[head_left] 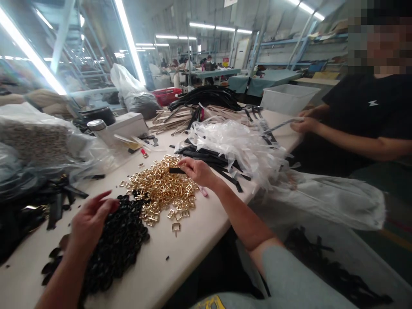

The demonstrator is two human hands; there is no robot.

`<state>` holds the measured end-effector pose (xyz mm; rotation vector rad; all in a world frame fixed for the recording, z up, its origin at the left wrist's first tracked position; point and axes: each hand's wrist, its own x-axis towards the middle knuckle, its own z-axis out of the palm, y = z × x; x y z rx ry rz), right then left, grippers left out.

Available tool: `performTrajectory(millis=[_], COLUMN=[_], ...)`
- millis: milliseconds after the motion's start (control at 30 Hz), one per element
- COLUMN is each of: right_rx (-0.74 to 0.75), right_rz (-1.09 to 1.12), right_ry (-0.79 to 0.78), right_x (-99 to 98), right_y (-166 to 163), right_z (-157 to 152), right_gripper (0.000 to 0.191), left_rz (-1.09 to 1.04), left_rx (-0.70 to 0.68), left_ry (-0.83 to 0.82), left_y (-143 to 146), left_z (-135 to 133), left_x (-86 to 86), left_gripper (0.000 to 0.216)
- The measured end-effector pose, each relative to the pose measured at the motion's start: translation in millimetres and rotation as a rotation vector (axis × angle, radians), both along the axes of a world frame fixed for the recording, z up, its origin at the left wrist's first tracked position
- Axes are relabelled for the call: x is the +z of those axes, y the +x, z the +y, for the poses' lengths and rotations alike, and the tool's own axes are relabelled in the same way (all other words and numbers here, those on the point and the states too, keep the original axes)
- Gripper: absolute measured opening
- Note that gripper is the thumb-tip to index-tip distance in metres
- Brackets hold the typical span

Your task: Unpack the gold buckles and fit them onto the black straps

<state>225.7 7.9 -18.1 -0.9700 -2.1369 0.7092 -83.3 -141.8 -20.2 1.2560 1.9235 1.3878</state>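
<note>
My right hand (201, 172) pinches a short black strap (176, 171), whose free end points left over a heap of gold buckles (164, 184). Beside that heap, nearer to me, lies a pile of small black loops (120, 240). My left hand (90, 221) hovers at the left edge of the black loops, thumb and forefinger apart, with nothing visible between them. A single gold buckle (176, 227) rests on the white table (183, 246) apart from the heap.
Black straps (212, 159) lie under crumpled white plastic strips (238, 141) on the right. Clear bags (38, 137) and dark straps (56, 208) sit at left. A co-worker (363, 116) holds a strip across the table. A plastic-lined bin (363, 253) stands below the right edge.
</note>
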Motion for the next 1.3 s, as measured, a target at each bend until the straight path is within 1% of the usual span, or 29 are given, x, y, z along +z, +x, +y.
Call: performTrajectory(millis=[67, 133, 200, 300, 400, 567, 700, 800, 967, 1067, 1200, 1300], right_rx=[0.064, 0.123, 0.171, 0.238, 0.299, 0.322, 0.284, 0.241, 0.172, 0.123, 0.132, 0.132], right_rz=[0.025, 0.021, 0.004, -0.008, 0.014, 0.092, 0.126, 0.182, 0.244, 0.252, 0.247, 0.329], right_ry=[0.017, 0.01, -0.02, -0.055, -0.094, -0.281, -0.325, -0.358, -0.536, -0.607, -0.66, -0.692], right_x=[5.2, 5.0, 0.9, -7.8, -16.2, -26.2, -28.6, -30.8, -34.1, -32.1, -29.0, -29.4], right_y=[-20, -35, -47, -57, -59, -48, -34, -26, -16, -11, -7, -8], right_z=[4, 5, 4, 0, -3, 2, 15, 26, 39, 43, 44, 44], right_gripper=[0.023, 0.026, 0.029, 0.03, 0.029, 0.03, 0.029, 0.027, 0.029, 0.03, 0.028, 0.027], left_rz=[-0.187, -0.318, -0.415, -0.51, -0.543, -0.603, -0.637, -0.644, -0.657, -0.667, -0.672, -0.664], left_rx=[-0.133, -0.22, -0.262, -0.275, -0.26, -0.218, -0.192, -0.176, -0.143, -0.115, -0.075, -0.07], left_ry=[0.004, 0.009, 0.018, 0.024, 0.008, -0.013, -0.006, -0.003, -0.003, -0.002, -0.003, -0.018], left_y=[25, 50, 69, 82, 83, 80, 79, 76, 68, 62, 58, 59], left_z=[23, 43, 55, 60, 59, 61, 62, 61, 60, 60, 61, 62], left_x=[-3.6, -6.2, -8.0, -12.1, -18.1, -23.8, -23.7, -24.0, -25.4, -27.3, -29.5, -29.2], left_gripper=[0.071, 0.075, 0.075, 0.072, 0.069, 0.073, 0.076, 0.073, 0.071, 0.072, 0.071, 0.074])
